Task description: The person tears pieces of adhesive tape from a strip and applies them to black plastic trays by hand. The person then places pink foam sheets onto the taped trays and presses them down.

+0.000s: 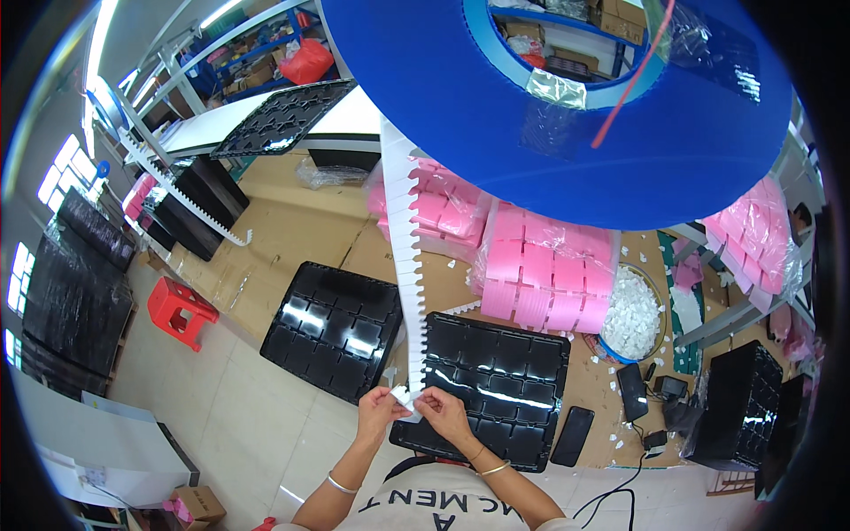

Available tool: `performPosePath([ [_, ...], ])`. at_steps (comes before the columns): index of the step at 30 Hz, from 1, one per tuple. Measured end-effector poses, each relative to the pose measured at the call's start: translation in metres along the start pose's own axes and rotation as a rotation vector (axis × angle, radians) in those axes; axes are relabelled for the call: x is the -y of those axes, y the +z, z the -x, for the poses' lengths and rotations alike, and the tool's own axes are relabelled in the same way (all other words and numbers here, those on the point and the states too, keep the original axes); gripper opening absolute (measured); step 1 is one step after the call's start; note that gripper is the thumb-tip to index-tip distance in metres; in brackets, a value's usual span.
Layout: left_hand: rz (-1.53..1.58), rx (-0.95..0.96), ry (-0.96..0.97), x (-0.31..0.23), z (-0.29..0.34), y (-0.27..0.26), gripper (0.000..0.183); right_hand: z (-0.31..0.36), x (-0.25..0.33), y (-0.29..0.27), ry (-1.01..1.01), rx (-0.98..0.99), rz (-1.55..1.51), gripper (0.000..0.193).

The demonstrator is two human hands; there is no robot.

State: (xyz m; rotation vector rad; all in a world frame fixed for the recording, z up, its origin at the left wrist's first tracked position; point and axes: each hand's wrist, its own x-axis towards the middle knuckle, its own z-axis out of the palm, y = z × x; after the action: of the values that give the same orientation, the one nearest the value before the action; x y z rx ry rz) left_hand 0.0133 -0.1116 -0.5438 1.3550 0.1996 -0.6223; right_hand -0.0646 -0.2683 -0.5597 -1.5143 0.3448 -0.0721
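Observation:
A long white strip [405,257] with a notched edge runs down from beneath a large blue reel [416,71] to my hands. My left hand [379,411] is closed, thumb and fingertips pinching the strip's lower end, where it looks bent or creased. My right hand [445,412] pinches the same end just beside it; the fingertips partly hide the strip there. Under my right hand lies a glossy black tray [496,354] with moulded compartments. A second black tray [332,329] rests to the left, its near corner by my left hand.
Pink foam sheets [549,270] sit behind the right tray, beside a basin of white scraps [630,310]. A black phone [573,436], chargers and cables [655,441] lie to the right, near stacked black trays [739,403]. A red stool [180,311] stands on the floor at left.

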Motion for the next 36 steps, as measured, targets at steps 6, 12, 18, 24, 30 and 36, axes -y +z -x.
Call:
performPosePath([
  [6, 0.056, -0.146, -0.201, 0.028, 0.009, -0.028, 0.011, -0.008, 0.018, -0.004, -0.273, -0.104, 0.164, 0.012],
  [12, -0.604, -0.412, 0.183, 0.075, 0.015, -0.107, 0.008, -0.11, -0.008, -0.066, -0.446, -0.319, 0.503, 0.006],
  [18, -1.011, -0.515, 0.201, 0.09, 0.035, -0.145, 0.006, -0.157, -0.017, -0.073, -0.447, -0.251, 0.678, 0.003],
  [24, -0.581, -0.295, -0.033, 0.118, 0.053, -0.15, 0.008, -0.162, -0.021, -0.063, -0.464, -0.315, 0.81, 0.006],
  [30, -0.463, -0.034, -0.091, 0.065, 0.063, -0.096, 0.014, -0.165, -0.018, -0.075, -0.503, -0.238, 0.877, 0.009],
  [36, -0.383, 0.124, -0.151, 0.058, 0.057, -0.071, 0.015, -0.175, -0.016, -0.08, -0.489, -0.137, 0.981, 0.008],
])
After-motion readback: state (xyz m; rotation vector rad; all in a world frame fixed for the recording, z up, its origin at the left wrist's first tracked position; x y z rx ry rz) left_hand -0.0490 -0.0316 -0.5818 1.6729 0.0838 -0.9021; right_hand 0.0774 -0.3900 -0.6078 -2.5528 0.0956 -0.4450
